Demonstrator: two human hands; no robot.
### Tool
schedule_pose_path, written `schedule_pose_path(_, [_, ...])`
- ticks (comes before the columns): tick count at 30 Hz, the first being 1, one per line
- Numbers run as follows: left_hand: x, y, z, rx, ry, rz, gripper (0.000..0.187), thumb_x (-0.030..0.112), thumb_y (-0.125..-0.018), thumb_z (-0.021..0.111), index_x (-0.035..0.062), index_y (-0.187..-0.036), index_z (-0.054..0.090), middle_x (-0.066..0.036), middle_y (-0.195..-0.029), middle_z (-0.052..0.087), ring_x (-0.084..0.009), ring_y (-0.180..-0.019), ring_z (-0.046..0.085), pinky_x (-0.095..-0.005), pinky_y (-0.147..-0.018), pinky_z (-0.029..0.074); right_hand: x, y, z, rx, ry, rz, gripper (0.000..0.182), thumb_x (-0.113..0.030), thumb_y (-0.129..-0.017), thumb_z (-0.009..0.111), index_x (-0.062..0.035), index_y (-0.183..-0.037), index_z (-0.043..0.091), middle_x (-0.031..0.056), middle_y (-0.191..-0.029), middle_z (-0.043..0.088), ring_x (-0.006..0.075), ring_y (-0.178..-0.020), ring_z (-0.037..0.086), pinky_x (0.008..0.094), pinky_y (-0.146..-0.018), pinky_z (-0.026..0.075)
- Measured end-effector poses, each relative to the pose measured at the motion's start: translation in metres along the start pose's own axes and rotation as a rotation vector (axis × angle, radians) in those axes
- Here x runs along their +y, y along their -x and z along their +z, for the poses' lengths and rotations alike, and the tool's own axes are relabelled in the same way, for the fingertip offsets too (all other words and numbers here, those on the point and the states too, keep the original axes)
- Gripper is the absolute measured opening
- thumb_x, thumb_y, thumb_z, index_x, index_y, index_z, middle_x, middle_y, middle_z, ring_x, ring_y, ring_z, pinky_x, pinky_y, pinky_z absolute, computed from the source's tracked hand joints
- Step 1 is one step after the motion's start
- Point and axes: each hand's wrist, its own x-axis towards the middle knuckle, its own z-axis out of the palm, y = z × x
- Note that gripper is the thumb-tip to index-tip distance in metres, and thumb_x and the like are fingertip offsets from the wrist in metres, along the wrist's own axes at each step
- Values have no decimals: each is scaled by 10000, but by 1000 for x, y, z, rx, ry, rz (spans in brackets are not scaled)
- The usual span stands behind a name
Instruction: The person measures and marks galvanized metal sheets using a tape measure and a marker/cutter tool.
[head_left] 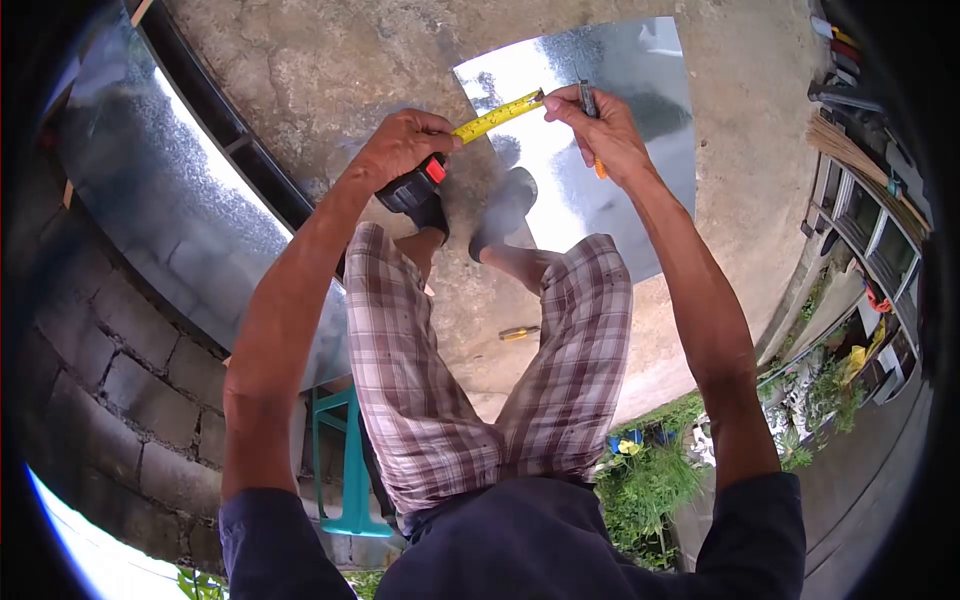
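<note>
My left hand (405, 150) is wrapped round a black and red tape measure (412, 185), its thumb by the mouth of the case. A length of yellow blade (498, 117) runs out across to my right hand (603, 130). There, thumb and forefinger pinch close to the hooked tip of the blade. The same hand also grips a slim tool (588, 99) with a dark grey upper end and an orange lower end. Below the right hand a shiny metal sheet (640, 190) lies on the concrete floor, and the tape passes over its left edge.
A small yellow-handled tool (518, 333) lies on the floor between my legs. At left, another shiny sheet (190, 180) rests by a dark metal bar (215, 120) and a block wall (120, 390). A teal stool (352, 465) stands beside me. A ladder (870, 225) and a broom (850, 150) are at right.
</note>
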Motion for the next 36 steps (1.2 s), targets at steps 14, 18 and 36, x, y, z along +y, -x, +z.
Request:
schedule_pose_path(14, [-113,-222,-68,-60,-142,7,263,235,-860,741,1,-979,751,-60,-775,713,-112,-670,642,-258,-647,515,142,-209,33,29,27,53,386,-312,-919,739,-42,-1187,673,37,-805,703,39,-418,399,235,-390,362])
schedule_pose_path(18, [-131,-239,-69,-50,-120,24,251,237,-862,747,9,-965,752,-47,-752,706,-101,-649,627,-258,-629,513,165,-231,43,71,-50,44,370,-274,-904,759,-14,-1152,673,55,-839,704,44,-446,435,230,-379,352])
schedule_pose_path(36, [-146,-239,-82,-70,-136,66,313,320,-947,684,8,-967,678,-67,-773,686,-108,-637,625,-247,-588,508,202,-274,57,83,72,-51,194,-192,-908,741,-25,-968,662,35,-736,646,64,-526,482,244,-418,320])
